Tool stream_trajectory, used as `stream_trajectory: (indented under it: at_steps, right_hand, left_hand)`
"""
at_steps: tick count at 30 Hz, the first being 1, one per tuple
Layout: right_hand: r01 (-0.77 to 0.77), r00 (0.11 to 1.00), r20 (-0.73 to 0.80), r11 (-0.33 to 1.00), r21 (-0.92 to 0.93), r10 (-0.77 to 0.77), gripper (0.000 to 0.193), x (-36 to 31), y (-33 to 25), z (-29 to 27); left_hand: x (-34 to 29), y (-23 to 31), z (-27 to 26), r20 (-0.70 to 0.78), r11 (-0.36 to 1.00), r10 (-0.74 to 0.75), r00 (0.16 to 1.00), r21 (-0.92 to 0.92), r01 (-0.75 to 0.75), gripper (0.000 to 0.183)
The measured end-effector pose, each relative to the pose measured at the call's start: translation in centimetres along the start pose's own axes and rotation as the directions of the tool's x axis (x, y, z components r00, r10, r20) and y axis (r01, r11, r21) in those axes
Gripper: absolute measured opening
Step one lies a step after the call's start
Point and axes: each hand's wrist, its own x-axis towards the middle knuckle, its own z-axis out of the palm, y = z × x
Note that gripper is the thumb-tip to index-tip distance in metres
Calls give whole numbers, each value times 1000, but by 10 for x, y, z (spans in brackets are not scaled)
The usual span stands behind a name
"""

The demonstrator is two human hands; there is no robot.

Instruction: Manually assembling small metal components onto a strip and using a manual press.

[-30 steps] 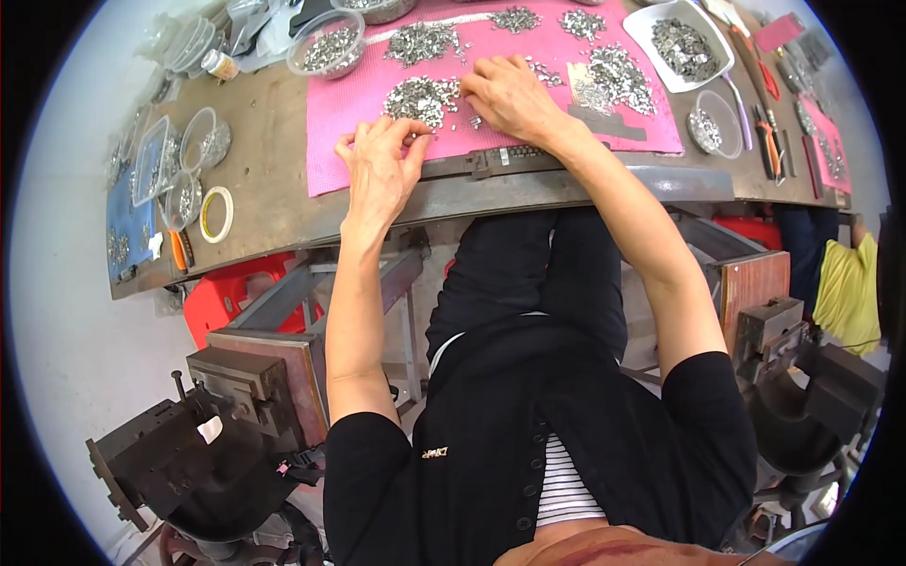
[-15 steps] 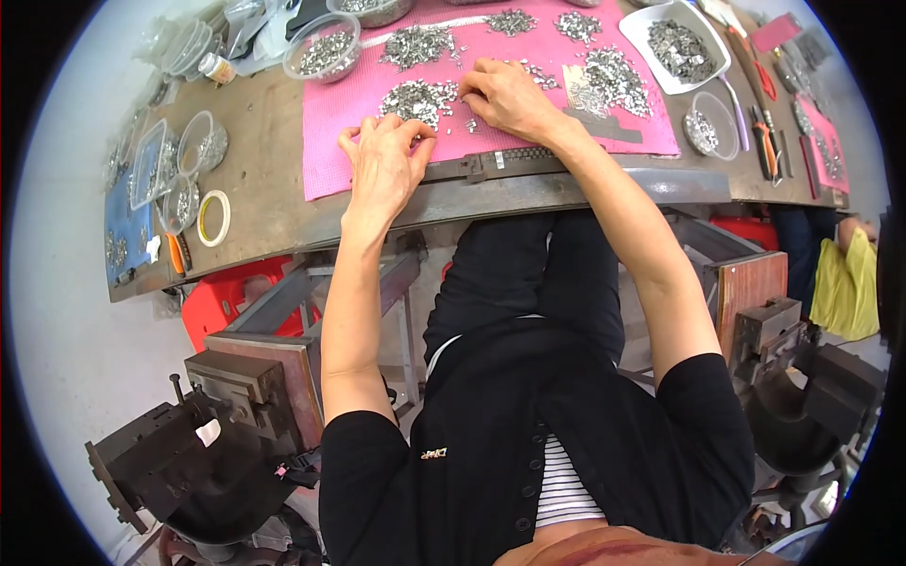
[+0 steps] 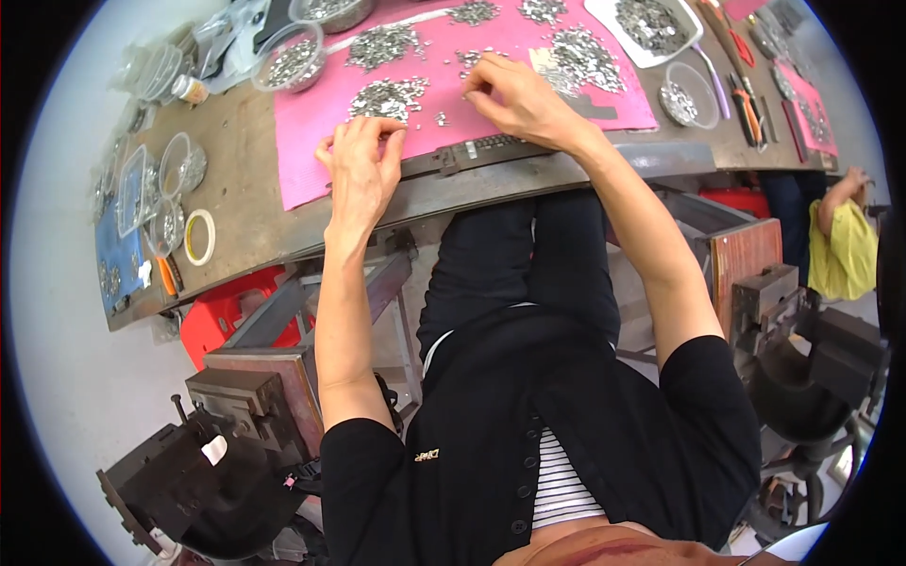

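Observation:
My left hand (image 3: 366, 162) is over the near edge of a pink mat (image 3: 307, 151), just below a pile of small silvery metal pieces (image 3: 385, 98). Its fingers are bent and drawn together; anything between them is too small to make out. My right hand (image 3: 528, 102) hovers further right, thumb and forefinger pinched, and I cannot tell what the tips hold. A few loose metal pieces (image 3: 441, 119) lie between the two hands. Along the bench edge below them runs a dark metal bar with a toothed row (image 3: 481, 149).
More piles of metal pieces (image 3: 587, 60) cover the mat. A white tray (image 3: 696, 28) and a clear tub (image 3: 700, 111) stand right, beside pliers (image 3: 748, 115). Clear tubs (image 3: 182, 168) and a tape roll (image 3: 200, 238) are left. Vises (image 3: 250, 406) flank my legs; another person's yellow garment (image 3: 843, 255) shows right.
The view has shifted slightly. My left hand has drawn back from the near pile toward the mat's edge, and the gap between my hands has widened. My right hand stays pinched.

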Motion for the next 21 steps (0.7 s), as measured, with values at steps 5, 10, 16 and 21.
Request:
stream_trajectory:
  at_steps: [5, 10, 16, 21]
  right_hand:
    - [-128, 991, 52, 987, 99, 123, 9, -51, -16, -21]
    - [56, 996, -68, 996, -73, -61, 13, -67, -16, -7]
    - [93, 990, -93, 987, -131, -106, 12, -72, -18, -10]
    - [-138, 904, -408, 990, 3, 128, 12, -89, -12, -9]
  left_hand:
    - [-2, 24, 16, -44, 993, 92, 995, -69, -95, 9]
    - [1, 42, 38, -46, 979, 150, 988, -131, -155, 10]
    - [2, 56, 48, -58, 970, 200, 978, -127, -206, 12]
    - [6, 68, 56, -40, 950, 268, 963, -157, -271, 11]
